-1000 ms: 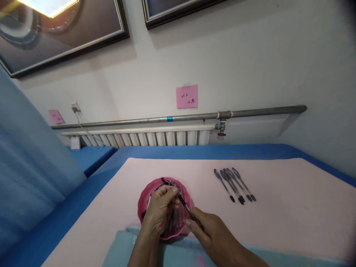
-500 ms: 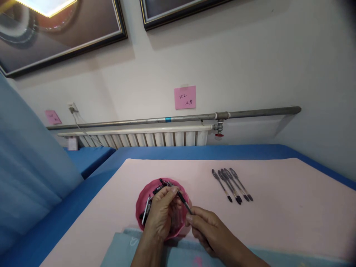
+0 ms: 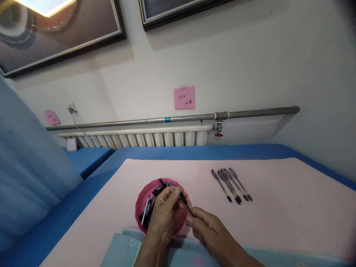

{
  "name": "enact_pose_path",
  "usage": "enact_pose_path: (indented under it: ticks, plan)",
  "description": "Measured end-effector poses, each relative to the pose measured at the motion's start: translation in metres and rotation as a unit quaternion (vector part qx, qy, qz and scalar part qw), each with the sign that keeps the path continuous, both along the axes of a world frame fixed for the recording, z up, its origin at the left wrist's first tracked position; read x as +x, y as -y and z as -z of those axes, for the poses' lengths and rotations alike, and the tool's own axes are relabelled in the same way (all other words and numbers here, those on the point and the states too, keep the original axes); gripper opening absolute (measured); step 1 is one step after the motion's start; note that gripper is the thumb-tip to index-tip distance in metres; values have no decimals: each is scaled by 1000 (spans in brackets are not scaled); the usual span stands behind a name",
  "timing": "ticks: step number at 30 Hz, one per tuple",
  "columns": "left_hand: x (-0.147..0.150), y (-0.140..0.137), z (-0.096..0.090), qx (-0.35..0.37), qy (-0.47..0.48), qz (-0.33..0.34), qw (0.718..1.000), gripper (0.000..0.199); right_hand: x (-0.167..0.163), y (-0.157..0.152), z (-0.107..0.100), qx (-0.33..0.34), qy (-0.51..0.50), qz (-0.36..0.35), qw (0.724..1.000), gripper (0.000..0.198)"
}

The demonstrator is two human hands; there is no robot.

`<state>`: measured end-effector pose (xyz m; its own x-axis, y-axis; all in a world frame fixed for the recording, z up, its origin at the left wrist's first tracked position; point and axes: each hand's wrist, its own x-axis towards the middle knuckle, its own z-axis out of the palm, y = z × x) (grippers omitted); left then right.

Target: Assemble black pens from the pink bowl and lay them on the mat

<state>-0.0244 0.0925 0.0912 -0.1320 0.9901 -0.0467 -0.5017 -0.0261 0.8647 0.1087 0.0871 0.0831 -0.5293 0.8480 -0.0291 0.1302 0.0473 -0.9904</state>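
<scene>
A pen (image 3: 184, 198) with a black grip slants between my two hands, over the right side of a pink bowl (image 3: 138, 207). My left hand (image 3: 166, 207) is closed in a pinch at the pen's upper front end; its fingers hide the very tip. Lower down, my right hand (image 3: 210, 226) wraps its fingers round the barrel. Inside the bowl lie black pen parts (image 3: 150, 209) and a thin white stick (image 3: 145, 210), partly covered by my left hand. Several capped pens (image 3: 230, 185) lie side by side on the pink sheet to the right.
The pink sheet (image 3: 278, 215) covers a blue bed or table (image 3: 200, 151). Light blue cloth (image 3: 119, 248) lies along the near edge. Behind are a white radiator (image 3: 158, 139), a metal pipe (image 3: 256, 112) and a red valve (image 3: 218, 135). A blue curtain (image 3: 25, 167) hangs at left.
My hands and the pen have shifted very slightly, and a little more of the pen's grip shows between them. The bowl and the row of pens stay as they were.
</scene>
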Motion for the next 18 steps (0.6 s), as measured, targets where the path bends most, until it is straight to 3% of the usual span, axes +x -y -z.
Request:
enact_pose_path:
  ticks: [4, 8, 18]
  plan:
    - [-1, 2, -4, 3, 34, 19, 999, 29, -4, 2, 1, -110, -51, -33, 992, 31]
    - [1, 2, -7, -7, 64, 8, 998, 33, -5, 1, 1, -79, -36, -31, 996, 34]
    - [-5, 2, -5, -30, 39, 15, 999, 29, -3, -2, -1, -28, -3, -36, 999, 29]
